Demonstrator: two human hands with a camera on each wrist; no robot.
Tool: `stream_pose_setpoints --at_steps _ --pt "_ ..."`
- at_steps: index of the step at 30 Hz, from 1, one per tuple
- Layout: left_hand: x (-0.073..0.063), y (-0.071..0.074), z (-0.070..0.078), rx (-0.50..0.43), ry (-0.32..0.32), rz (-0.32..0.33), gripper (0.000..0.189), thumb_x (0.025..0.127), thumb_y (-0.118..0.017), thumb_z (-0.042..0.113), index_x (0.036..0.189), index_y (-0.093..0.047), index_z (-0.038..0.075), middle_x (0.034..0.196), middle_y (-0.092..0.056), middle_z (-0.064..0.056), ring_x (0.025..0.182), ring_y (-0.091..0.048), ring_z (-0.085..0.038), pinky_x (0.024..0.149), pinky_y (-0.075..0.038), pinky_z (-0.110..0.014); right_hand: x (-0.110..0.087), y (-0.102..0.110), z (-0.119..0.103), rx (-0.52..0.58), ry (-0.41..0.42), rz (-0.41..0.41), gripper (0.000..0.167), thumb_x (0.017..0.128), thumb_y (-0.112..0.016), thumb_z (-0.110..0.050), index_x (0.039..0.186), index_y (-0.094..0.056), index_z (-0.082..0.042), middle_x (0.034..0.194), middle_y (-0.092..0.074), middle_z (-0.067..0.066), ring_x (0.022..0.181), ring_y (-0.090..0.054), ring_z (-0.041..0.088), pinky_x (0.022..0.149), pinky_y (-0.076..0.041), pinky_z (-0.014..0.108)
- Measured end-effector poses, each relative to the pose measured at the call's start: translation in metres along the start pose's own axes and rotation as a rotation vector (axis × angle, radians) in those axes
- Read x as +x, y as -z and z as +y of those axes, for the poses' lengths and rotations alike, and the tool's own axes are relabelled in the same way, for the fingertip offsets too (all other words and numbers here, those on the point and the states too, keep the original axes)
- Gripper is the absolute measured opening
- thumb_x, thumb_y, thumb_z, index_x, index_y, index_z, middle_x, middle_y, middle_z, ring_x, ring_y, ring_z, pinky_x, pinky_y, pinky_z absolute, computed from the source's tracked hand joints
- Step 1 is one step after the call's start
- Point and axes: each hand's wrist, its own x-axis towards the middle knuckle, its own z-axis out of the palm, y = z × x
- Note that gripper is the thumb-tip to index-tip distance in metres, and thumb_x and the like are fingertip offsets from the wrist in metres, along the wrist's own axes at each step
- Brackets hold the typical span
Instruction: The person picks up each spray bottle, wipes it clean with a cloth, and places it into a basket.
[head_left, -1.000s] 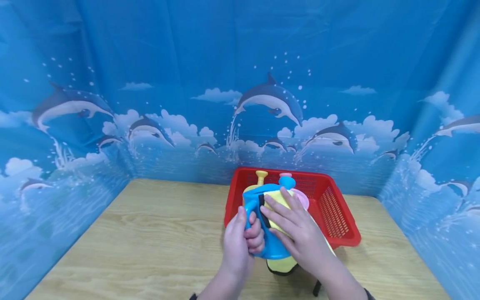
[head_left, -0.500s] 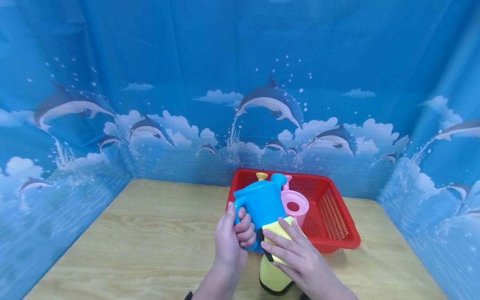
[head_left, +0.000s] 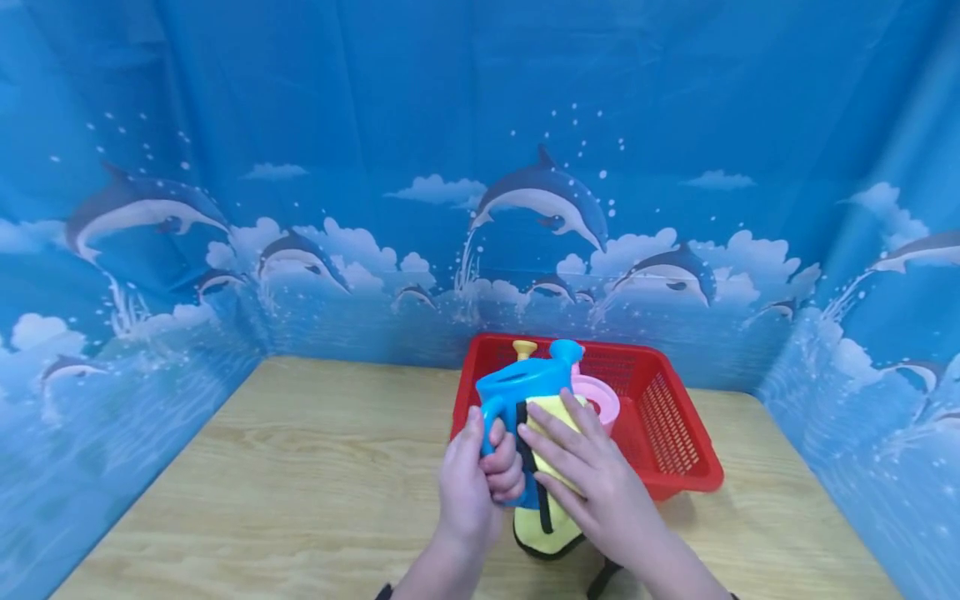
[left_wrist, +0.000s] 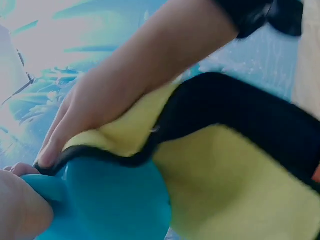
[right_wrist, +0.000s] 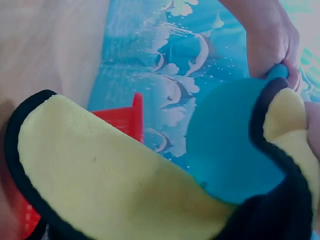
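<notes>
My left hand (head_left: 472,487) grips the handle of a blue toy watering can (head_left: 517,385), held up in front of the red basket with its sprinkler head pointing up and away. Against the can's right side, my right hand (head_left: 600,483) presses a yellow cloth (head_left: 543,533) with black edging, its fingers lying nearly straight across it. The lower part of the cloth hangs below the can. From the left wrist, the cloth (left_wrist: 225,175) folds over the can's blue bottom (left_wrist: 120,195). The right wrist view shows the can's round base (right_wrist: 235,140) beside the loose cloth flap (right_wrist: 110,165).
Behind the hands, a red plastic basket (head_left: 678,479) stands on the wooden table (head_left: 322,475). A pink watering can (head_left: 600,396) and a yellow spout (head_left: 523,348) show inside it. A blue dolphin-print curtain (head_left: 360,167) encloses the back and sides.
The right hand and cloth slid down to the can's lower side, then back up along it. The can first tipped with its sprinkler head leftward, and has now lowered slightly.
</notes>
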Motion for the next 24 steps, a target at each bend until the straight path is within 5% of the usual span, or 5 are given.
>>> stream_pose_setpoints --at_steps 8,15,24 --pt "-0.004 -0.004 -0.005 0.016 0.017 -0.005 0.041 0.108 -0.019 0.034 0.075 -0.037 0.018 0.053 -0.03 0.013 0.042 -0.023 -0.003 0.043 -0.016 -0.018 0.024 0.004 0.008 -0.012 -0.082 0.021 0.051 0.1 -0.041 -0.044 0.144 -0.047 -0.017 0.151 -0.042 0.004 0.146 -0.024 0.032 0.118 -0.017 0.024" --pt "-0.004 -0.004 0.0 0.05 0.053 0.072 0.041 0.106 -0.025 0.04 0.075 -0.038 0.016 0.052 -0.034 0.013 0.042 -0.029 -0.001 0.045 -0.023 -0.016 0.019 0.002 0.007 -0.024 -0.11 0.009 0.054 0.101 -0.039 -0.046 0.146 -0.043 -0.017 0.155 -0.036 0.003 0.147 -0.023 0.032 0.093 -0.049 0.052" --pt "0.002 0.003 0.003 -0.029 0.055 0.112 0.043 0.107 -0.021 0.04 0.073 -0.037 0.018 0.051 -0.033 0.012 0.041 -0.03 -0.001 0.045 -0.019 -0.017 -0.01 0.0 0.007 0.09 -0.118 -0.019 0.048 0.099 -0.052 -0.033 0.143 -0.047 -0.015 0.154 -0.038 0.0 0.148 -0.021 0.021 0.107 -0.035 0.019"
